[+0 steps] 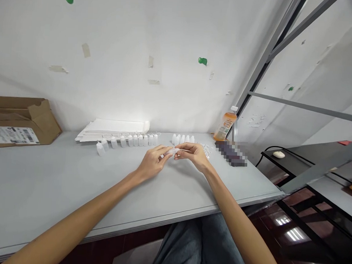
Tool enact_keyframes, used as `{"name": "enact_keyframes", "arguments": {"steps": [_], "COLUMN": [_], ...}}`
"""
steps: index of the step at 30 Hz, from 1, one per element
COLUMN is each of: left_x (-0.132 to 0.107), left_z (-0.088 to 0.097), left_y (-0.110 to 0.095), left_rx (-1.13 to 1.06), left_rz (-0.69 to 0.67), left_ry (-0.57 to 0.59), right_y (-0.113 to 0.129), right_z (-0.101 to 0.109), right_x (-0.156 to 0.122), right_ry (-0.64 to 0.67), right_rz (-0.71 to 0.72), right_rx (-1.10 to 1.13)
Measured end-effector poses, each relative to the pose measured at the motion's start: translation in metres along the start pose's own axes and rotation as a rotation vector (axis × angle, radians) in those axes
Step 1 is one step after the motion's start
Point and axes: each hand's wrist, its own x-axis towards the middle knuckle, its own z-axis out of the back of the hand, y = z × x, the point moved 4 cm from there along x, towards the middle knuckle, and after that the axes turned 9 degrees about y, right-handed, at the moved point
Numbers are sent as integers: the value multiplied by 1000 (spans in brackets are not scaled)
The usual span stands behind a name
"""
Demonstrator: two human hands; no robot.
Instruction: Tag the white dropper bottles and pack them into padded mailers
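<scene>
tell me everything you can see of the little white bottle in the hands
The little white bottle looks like translucent white plastic, small and partly hidden in the grip. It lies roughly sideways, held just above the grey table, near rows of similar bottles. The left hand pinches one end, the right hand the other. Its cap cannot be made out.

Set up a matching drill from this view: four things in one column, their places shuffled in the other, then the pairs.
Things
1. brown cardboard box
2. orange drink bottle with white cap
3. white computer mouse
4. small white plastic bottle

Places
A. pinched between left hand and right hand
B. on the dark side table
C. left end of the grey table
D. far right of the grey table, by the metal frame

Pairs: 1-C, 2-D, 3-B, 4-A
</scene>
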Motion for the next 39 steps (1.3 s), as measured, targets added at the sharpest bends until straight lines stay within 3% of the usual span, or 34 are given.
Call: {"name": "enact_keyframes", "arguments": {"steps": [4, 8, 16, 22, 39], "left_x": [1, 0, -2, -4, -4], "left_z": [0, 0, 4, 4, 2], "left_y": [3, 2, -10, -14, -13], "left_rx": [-41, 12, 134, 198, 251], "left_rz": [-11, -77, -264, -330, -276], "left_ry": [15, 25, -48, -73, -36], "right_y": [1, -2, -5, -5, -1], "right_z": [-5, -6, 0, 1, 6], "right_x": [0, 0, 0, -1, -2], "right_ry": [44, 8, 17, 39, 48], "right_rz": [-33, -51, -29, -44, -105], "right_rx": [-6, -5, 21, 15, -8]}}
